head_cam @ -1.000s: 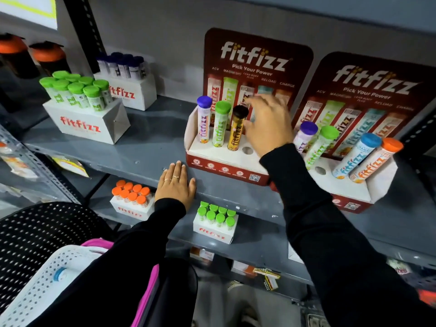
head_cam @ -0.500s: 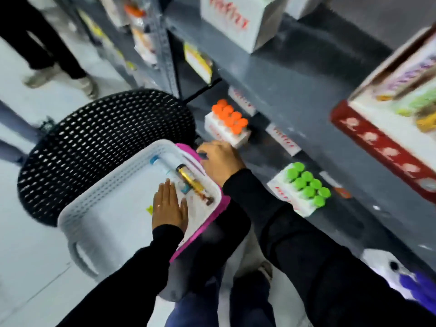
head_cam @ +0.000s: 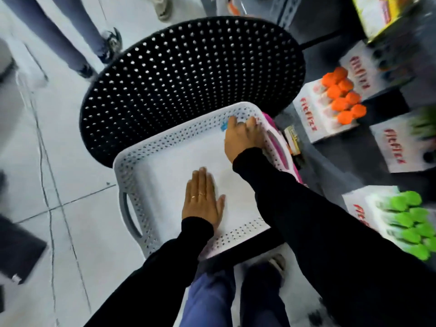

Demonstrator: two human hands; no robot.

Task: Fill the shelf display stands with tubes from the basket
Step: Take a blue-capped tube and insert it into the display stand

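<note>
The white perforated basket rests on a black chair below me. My left hand lies flat and open on the basket's floor, holding nothing. My right hand is in the basket's far right corner, fingers curled down over its contents. A blue cap of a tube peeks out at the fingertips; the rest of the tube is hidden under the hand. Blur hides whether the fingers grip it. The shelf display stands are out of view.
A black perforated chair holds the basket, with a pink basket under its right edge. Lower shelves on the right carry boxes of orange-capped tubes and green-capped tubes. Another person's legs stand on the tiled floor.
My view swung from the shelf stands down to the basket. My right hand left the stand and moved into the basket's far corner, covering the tubes. My left hand dropped from the shelf edge onto the basket floor.
</note>
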